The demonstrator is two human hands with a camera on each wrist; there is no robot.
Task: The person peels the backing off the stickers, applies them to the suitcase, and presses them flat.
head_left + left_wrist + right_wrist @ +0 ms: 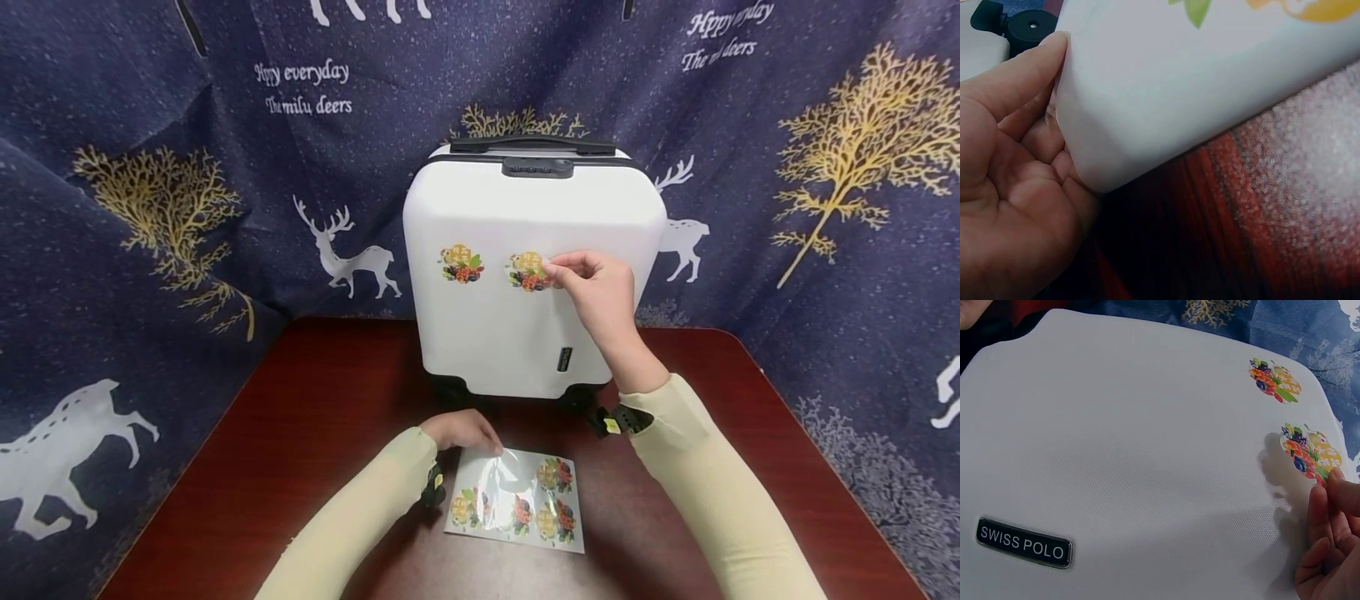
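Observation:
A white hard-shell suitcase stands upright on the table. My right hand pinches the edge of a round fruit sticker between thumb and fingertips, close against the suitcase front. In the right wrist view, this sticker casts a shadow on the shell beside it. A matching sticker lies flat on the shell to its left. Below the suitcase, my left hand holds the upper left corner of a glossy sticker sheet. In the left wrist view, the thumb lies over the sheet's edge, with curled fingers behind it.
The dark red table carries the suitcase, whose black wheels rest near its back. A black name plate sits low on the shell. Behind hangs a blue cloth printed with deer and trees.

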